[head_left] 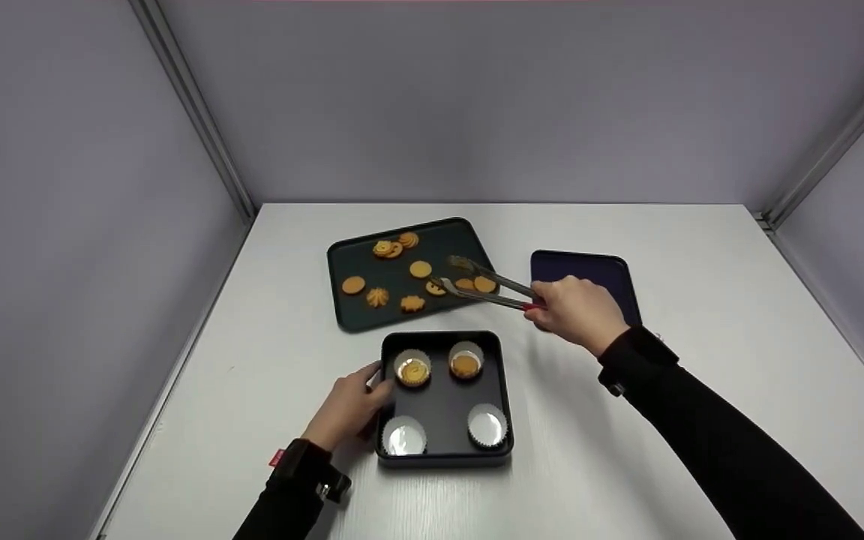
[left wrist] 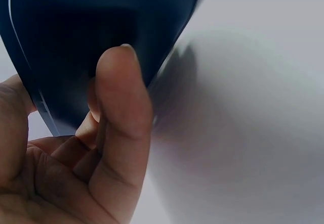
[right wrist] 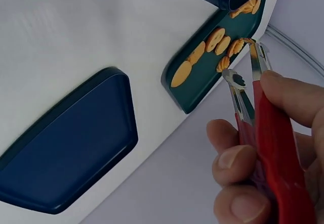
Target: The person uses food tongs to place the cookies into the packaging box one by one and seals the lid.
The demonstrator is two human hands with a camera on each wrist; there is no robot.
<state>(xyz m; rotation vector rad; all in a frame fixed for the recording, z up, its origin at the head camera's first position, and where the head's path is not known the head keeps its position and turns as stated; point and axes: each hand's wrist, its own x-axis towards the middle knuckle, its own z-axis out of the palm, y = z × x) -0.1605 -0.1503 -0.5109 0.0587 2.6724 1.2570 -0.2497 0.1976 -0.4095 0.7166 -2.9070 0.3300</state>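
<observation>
While the left hand (head_left: 349, 409) grips the left wall of the square pan (head_left: 443, 420), its thumb by the rim, the right hand (head_left: 578, 311), beyond the pan and to its right, is wrapped round the red handles of metal tongs (right wrist: 276, 148). Beyond the square pan lies a green tray (head_left: 443, 240), where loose cookies (head_left: 421, 269) are spread about: plain rounds, ridged swirls and at least 1 with holes, some overlapping. The 2 tips of the tongs are parted, over the part of that tray beyond the pan's far right corner; whether they touch a cookie, I cannot tell.

Inside the pan stand 4 pale paper cups (head_left: 487, 426). Of the 2 toward the pan's far side, the left one holds 1 swirled cookie (head_left: 415, 373) and the right one holds 1 browner cookie (head_left: 466, 366). The other 2, at the pan's near corners, show shiny bases. Farther to the pan's right and beyond it, a blue tray (head_left: 582, 266) rests on the white table (head_left: 252, 337), partly hidden behind the right hand.
</observation>
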